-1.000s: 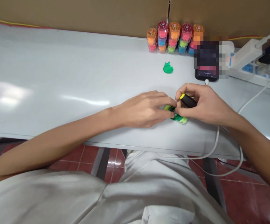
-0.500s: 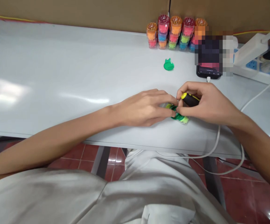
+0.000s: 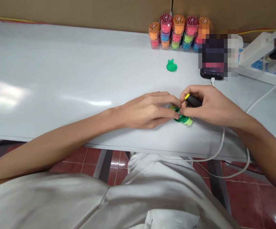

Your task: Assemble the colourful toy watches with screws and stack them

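Note:
On the table near its front edge lies a small green plastic case point(image 3: 187, 121), with dark green and yellow-green parts in a clear shell. My left hand point(image 3: 147, 109) reaches over it, fingers bent and gripping its left side. In my right hand point(image 3: 214, 103) is a screwdriver point(image 3: 194, 100) with a black handle and a yellow end, tucked under the palm. The right thumb and index finger pinch together at the case, beside the left fingertips. What lies between these fingertips is hidden. Farther back rests a green oval cover point(image 3: 171, 65) with a notched tab.
Stacks of colourful small round-topped cases point(image 3: 165, 30) stand along the back wall. Right of them is a phone point(image 3: 209, 74), partly blurred, on a white cable point(image 3: 220, 144) that runs past my right wrist. A power strip point(image 3: 257, 76) with plugs occupies the right back.
Both hands stay at the green case with almost the same grip. The screwdriver handle has shifted very slightly left. The view has shifted a little.

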Demonstrator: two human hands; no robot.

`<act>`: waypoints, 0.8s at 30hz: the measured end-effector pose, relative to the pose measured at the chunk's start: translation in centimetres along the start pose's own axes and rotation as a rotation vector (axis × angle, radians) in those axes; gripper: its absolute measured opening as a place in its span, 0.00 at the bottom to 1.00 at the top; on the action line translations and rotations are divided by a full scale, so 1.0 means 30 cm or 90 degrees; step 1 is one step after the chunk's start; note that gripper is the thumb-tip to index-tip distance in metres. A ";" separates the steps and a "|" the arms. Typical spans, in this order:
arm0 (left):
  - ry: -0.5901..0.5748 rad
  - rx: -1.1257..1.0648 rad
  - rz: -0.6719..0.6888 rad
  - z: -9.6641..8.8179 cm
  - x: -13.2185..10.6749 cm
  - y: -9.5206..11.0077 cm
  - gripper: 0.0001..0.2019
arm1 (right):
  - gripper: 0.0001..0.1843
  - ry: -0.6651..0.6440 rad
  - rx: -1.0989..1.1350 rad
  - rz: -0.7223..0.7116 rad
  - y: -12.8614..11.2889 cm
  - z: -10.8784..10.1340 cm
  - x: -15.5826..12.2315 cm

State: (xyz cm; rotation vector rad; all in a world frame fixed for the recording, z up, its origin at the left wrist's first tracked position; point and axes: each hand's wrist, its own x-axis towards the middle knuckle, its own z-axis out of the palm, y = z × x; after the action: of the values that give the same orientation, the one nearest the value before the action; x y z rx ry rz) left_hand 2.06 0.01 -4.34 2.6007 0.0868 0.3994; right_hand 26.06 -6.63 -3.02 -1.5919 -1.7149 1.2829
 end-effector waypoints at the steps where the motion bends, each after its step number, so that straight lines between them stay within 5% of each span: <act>1: 0.002 -0.003 0.001 0.000 0.000 0.001 0.12 | 0.10 0.004 -0.014 -0.005 -0.002 0.000 -0.002; 20: 0.017 0.042 0.010 0.016 0.001 -0.001 0.13 | 0.08 -0.036 -0.050 -0.019 -0.005 -0.025 -0.008; 24: -0.008 0.058 0.011 0.013 0.003 0.002 0.14 | 0.08 0.032 0.008 -0.028 -0.040 -0.050 -0.027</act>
State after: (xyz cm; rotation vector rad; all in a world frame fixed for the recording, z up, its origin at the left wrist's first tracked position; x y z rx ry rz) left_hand 2.27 -0.21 -4.62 2.6950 0.0806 0.3942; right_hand 26.87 -6.81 -1.10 -1.5570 -1.6989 1.2194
